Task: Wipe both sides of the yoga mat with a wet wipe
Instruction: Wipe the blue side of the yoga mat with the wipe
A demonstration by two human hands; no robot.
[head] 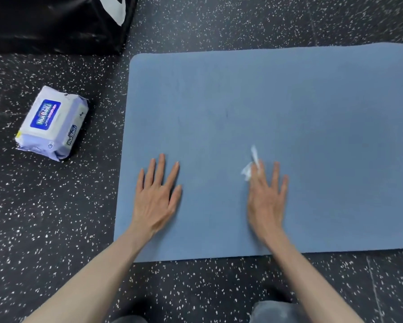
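Mat: blue yoga mat (pixel 277 108) is lying flat on speckled floor (pixel 56 229), filling center and right of frame.
L hand: my left hand (pixel 157 197) is pressing flat on mat near its lower left corner, fingers straight and spread.
R hand: my right hand (pixel 267 199), blurred, is pressing white wet wipe (pixel 250 167) under straight fingers, lower center.
Wipes: pack (pixel 52 123) is sitting at left, off mat.
Upper left: black bag (pixel 56 19).
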